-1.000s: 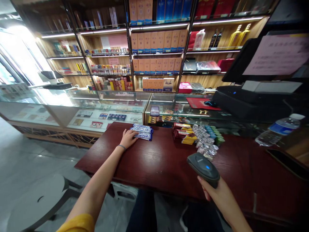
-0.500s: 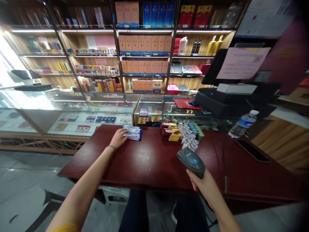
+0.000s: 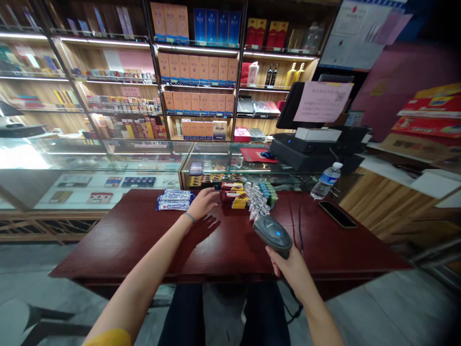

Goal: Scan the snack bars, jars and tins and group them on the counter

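My left hand [image 3: 203, 204] hovers above the dark red table [image 3: 216, 245], fingers stretched out, with nothing in it. To its left lie several blue and white wrapped packets [image 3: 175, 200] in a stack. Just right of its fingertips sits a pile of red and yellow packets [image 3: 233, 196]. My right hand [image 3: 284, 259] grips a dark grey barcode scanner [image 3: 272, 233], its head pointing forward and left. Beyond the scanner stand several small clear-wrapped items [image 3: 258, 199], with green and blue ones [image 3: 269, 192] beside them.
A water bottle [image 3: 326, 181] and a black phone [image 3: 337, 214] are on the table's right side. Behind the table runs a glass display counter [image 3: 216, 156] with a monitor [image 3: 290, 108] on it. A grey stool [image 3: 21, 317] stands at lower left.
My left hand has let go of the blue and white packets and moved right, towards the red and yellow ones. The view has turned right; the scanner stays in my right hand.
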The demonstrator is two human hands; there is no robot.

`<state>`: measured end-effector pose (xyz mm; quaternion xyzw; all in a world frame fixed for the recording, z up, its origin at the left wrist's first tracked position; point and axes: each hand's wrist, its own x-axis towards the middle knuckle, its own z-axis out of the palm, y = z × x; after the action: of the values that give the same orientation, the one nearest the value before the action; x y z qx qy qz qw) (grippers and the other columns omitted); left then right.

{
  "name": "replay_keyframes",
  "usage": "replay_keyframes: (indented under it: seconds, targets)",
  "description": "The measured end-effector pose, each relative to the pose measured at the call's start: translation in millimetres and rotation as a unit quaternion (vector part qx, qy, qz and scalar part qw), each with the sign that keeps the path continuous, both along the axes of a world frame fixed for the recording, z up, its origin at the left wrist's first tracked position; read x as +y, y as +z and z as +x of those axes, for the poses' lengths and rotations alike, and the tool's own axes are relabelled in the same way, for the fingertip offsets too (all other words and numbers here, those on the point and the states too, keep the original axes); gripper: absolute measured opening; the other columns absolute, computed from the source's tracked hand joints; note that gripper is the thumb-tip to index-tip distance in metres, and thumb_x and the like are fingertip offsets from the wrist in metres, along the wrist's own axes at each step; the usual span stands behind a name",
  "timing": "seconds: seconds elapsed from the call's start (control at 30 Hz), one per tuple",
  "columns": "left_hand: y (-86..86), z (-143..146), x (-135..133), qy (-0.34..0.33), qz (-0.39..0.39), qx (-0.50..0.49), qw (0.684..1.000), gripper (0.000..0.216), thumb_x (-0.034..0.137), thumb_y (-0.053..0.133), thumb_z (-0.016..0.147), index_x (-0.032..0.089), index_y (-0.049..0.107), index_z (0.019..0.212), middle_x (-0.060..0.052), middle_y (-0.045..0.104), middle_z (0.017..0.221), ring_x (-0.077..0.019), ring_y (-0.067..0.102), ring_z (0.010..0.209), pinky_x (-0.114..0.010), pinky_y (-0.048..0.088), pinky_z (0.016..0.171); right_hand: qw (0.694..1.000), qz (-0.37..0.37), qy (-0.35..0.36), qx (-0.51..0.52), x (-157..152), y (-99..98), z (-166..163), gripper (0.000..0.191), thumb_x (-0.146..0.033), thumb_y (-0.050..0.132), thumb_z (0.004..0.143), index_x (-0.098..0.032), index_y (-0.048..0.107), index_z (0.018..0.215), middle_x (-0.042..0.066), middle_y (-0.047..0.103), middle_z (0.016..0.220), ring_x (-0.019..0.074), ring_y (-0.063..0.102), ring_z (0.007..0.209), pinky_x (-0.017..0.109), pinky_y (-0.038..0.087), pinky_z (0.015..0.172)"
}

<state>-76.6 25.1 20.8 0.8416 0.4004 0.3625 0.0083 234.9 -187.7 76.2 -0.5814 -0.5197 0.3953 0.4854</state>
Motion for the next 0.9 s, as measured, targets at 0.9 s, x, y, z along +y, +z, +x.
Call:
replay_keyframes:
  seconds: [0.9]
  targets:
    - [5.8, 47.6, -9.8, 0.065, -0.045, -0.167, 0.983, 0.026, 0.032, 0.051, 0.100, 0.023, 0.069, 0.117, -0.007, 0.074, 0.116, -0.0225, 0.069, 0.109, -0.037, 0.053, 0.100, 1.000, 0.024, 0.005, -0.004, 21.5, -17.0, 9.8, 0.035, -0.047, 0.069, 0.082, -0.020, 0.059, 0.102, -0.010, 0.050, 0.042, 0.0125, 0.045, 0.031, 0.023, 0.035, 0.035]
